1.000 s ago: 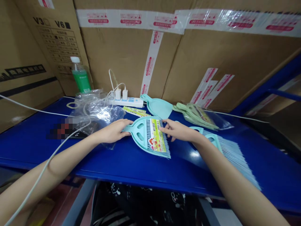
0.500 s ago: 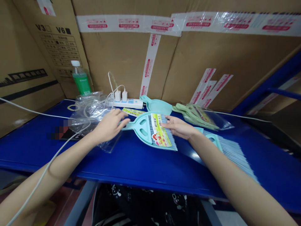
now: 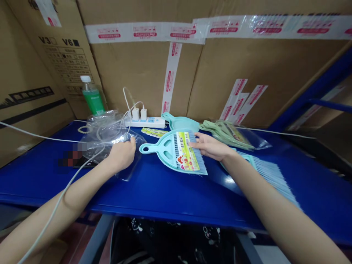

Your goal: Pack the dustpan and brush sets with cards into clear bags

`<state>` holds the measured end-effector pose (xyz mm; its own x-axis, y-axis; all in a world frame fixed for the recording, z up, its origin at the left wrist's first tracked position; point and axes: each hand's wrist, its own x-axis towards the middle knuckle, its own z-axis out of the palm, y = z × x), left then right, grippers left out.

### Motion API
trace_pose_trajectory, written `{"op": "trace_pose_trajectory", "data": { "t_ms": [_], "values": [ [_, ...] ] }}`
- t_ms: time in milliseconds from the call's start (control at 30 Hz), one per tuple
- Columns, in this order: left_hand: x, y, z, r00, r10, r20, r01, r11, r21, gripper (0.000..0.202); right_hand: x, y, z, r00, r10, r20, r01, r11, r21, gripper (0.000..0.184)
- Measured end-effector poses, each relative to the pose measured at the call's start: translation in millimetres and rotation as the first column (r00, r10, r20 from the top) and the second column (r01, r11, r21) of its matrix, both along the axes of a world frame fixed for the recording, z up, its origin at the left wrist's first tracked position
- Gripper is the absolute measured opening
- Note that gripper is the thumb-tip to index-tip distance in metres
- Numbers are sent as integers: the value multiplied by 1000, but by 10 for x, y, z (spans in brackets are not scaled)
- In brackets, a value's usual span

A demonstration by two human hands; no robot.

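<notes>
A turquoise dustpan and brush set (image 3: 167, 154) lies in the middle of the blue table, its handle toward the left. The small brush rests in the pan, with a yellow and white card label (image 3: 187, 152) across its pale blue bristles. My right hand (image 3: 210, 146) pinches the set at its right, bristle end, thumb at the label's edge. My left hand (image 3: 122, 154) is closed on a clear plastic bag (image 3: 137, 141) left of the handle; its fingertips are partly hidden. Under my right forearm lies another blue-bristled brush (image 3: 271, 174).
Behind the set lie a turquoise dustpan (image 3: 184, 124), a loose card label (image 3: 152, 132) and a bagged green set (image 3: 229, 134). A white power strip (image 3: 154, 123) and a green bottle (image 3: 93, 101) stand at the back. A white cable (image 3: 59, 196) crosses my left forearm. Cardboard boxes (image 3: 137, 73) wall the rear.
My left hand has moved left off the dustpan's handle and closed on the clear plastic bag. My right hand has stayed at the bristle end.
</notes>
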<state>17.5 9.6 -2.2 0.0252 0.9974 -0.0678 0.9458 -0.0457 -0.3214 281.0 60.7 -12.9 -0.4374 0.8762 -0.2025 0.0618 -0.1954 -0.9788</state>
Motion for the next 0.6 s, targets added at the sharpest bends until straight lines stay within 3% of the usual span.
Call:
{"op": "trace_pose_trajectory", "data": {
  "t_ms": [200, 333, 467, 600],
  "values": [
    [-40, 29, 43, 978, -88, 188, 88, 996, 9, 28, 18, -46, 136, 998, -50, 41, 50, 999, 5, 41],
    [-77, 40, 27, 895, -164, 415, 158, 986, 49, 28, 44, -112, 72, 996, -76, 46, 76, 997, 6, 48],
    [-96, 54, -26, 726, -188, 661, 210, 977, 47, 25, 82, -158, -98, 996, -86, 33, 86, 996, 1, 50],
    [-81, 85, -78, 466, -183, 866, 262, 963, 63, 16, 88, -175, -198, 998, -56, -24, 57, 998, 38, 43]
  ]
}}
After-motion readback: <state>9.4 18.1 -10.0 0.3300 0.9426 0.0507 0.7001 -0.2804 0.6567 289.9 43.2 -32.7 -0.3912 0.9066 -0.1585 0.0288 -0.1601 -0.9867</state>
